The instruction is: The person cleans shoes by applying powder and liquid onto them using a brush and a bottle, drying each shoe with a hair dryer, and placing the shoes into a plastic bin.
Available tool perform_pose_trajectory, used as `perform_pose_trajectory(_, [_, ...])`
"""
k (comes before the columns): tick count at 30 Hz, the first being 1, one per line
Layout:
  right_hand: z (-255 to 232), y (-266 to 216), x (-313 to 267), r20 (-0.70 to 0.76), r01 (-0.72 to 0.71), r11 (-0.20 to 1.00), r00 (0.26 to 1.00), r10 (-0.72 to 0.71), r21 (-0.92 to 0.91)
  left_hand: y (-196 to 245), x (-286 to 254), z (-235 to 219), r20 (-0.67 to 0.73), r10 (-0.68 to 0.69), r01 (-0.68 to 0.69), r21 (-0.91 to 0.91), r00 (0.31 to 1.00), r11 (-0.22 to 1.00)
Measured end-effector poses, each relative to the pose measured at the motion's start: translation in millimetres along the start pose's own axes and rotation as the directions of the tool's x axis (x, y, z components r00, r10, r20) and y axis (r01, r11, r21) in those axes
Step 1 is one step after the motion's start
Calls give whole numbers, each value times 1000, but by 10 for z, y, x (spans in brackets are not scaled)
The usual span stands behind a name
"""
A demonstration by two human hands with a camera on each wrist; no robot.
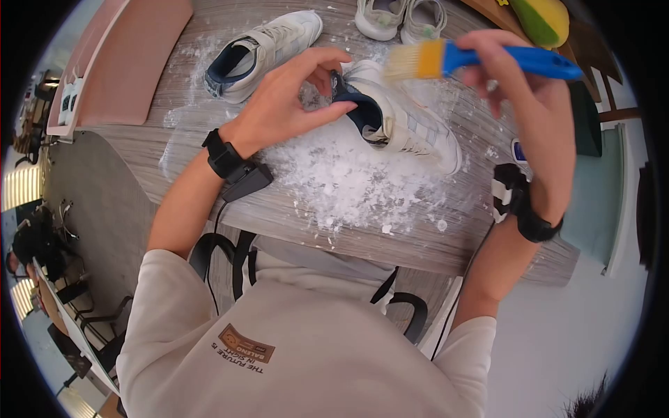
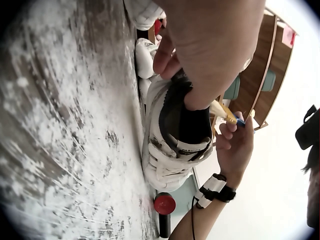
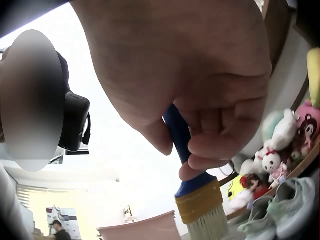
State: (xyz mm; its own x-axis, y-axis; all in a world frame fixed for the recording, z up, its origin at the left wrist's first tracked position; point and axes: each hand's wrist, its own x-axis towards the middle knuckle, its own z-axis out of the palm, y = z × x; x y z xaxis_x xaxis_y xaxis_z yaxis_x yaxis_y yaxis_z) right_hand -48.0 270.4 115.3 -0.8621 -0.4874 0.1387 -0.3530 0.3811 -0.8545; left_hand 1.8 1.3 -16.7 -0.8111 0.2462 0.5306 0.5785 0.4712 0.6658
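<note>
A white shoe with a dark blue lining lies on the wooden table, its heel held by the left hand, thumb at the collar opening and fingers behind the heel. In the left wrist view the same shoe shows its dark inside under that hand. Raised above the shoe, the right hand grips a blue-handled brush, bristles pointing left. The right wrist view shows the brush's yellow band below the right hand. White powder is spread beside and under the shoe.
Another white shoe stands at the back left, near a pink panel. A lighter pair is at the back edge. Plush toys sit beyond it in the right wrist view. A red-topped item shows past the held shoe's toe.
</note>
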Motion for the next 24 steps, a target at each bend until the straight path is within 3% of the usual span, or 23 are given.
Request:
perform_pose_trajectory(1, [78, 16, 14, 80, 47, 995, 995, -54, 88, 5, 19, -6, 2, -2, 2, -7, 1000, 1000])
perform_pose_trajectory(4, [87, 31, 6, 122, -10, 999, 992, 15, -37, -24, 8, -1, 1, -21, 21, 9, 1000, 1000])
perform_pose_trajectory(10, [-183, 23, -43, 18, -3, 1000, 1000, 4, -25, -16, 3, 4, 13, -65, 65, 24, 998, 998])
perform_pose_trajectory(13, [-113, 12, -42, 158, -33, 999, 987, 38, -35, -37, 7, 13, 12, -44, 43, 28, 999, 999])
perform_pose_trajectory(16, [-256, -14, -87, 135, -163, 980, 975, 177, -111, -25, 17, 9, 30, -47, 46, 32, 998, 998])
perform_pose_trajectory(19, [-380, -24, -161, 54, -268, 938, 957, 286, -220, -20, 43, -3, 52, 44, -49, 94, 998, 994])
perform_pose_trajectory(24, [-609, 11, -261, 41, -275, 882, 949, 314, -383, 38, 58, 14, 47, -5, 2, 76, 999, 997])
